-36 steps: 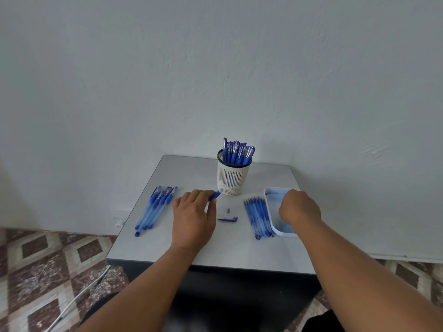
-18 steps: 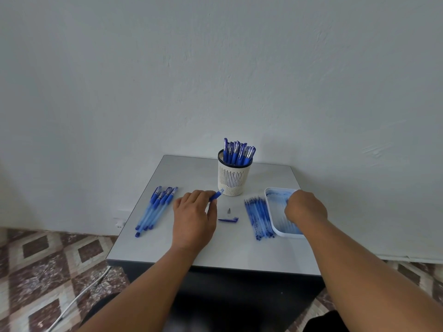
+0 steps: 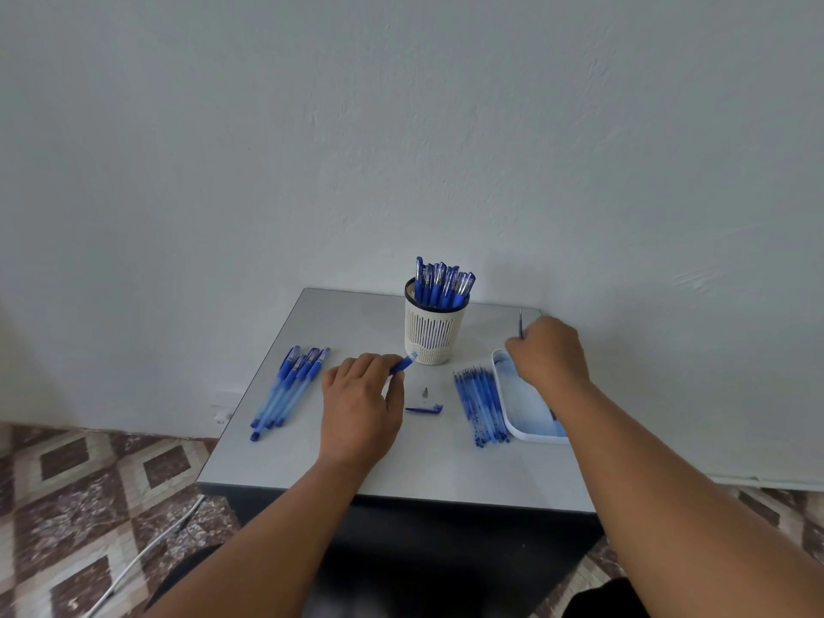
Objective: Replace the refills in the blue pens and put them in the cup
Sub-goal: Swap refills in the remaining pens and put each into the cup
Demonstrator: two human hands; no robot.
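L hand (image 3: 361, 408) is resting low over the table (image 3: 339, 323), grip closed on a blue pen barrel (image 3: 403, 363) — pinching it betw thumb and fingers, w/ the barrel's open end poking out toward the cup (image 3: 434, 330). Barrel tip is sitting just beside the cup's base, can't tell if touching.

R hand (image 3: 550, 350) is hovering above the far end of the white tray (image 3: 519, 417), fingers curled, grip closed on a thin refill (image 3: 520, 325) that's sticking up nearly vertical out of the fist. Only the top bit of it is showing against the wall.

Cup is standing upright at the back middle of the table, white w/ slotted sides, packed w/ capped blue pens (image 3: 443, 283), caps up.

Betw the hands, on the table: a small pen tip (image 3: 425, 393) pointing away, and just nearer, a blue cap (image 3: 423, 410) lying on its side. Apart from each other, not touching either hand.

Left side: a bundle of blue pens (image 3: 290, 385) lying side by side, caps toward the wall, angled a little.

Right of centre: a row of loose refills (image 3: 479, 405) lying parallel, right up against the tray's left wall. Tray inside is looking blue-stained; r forearm is covering its near right corner.
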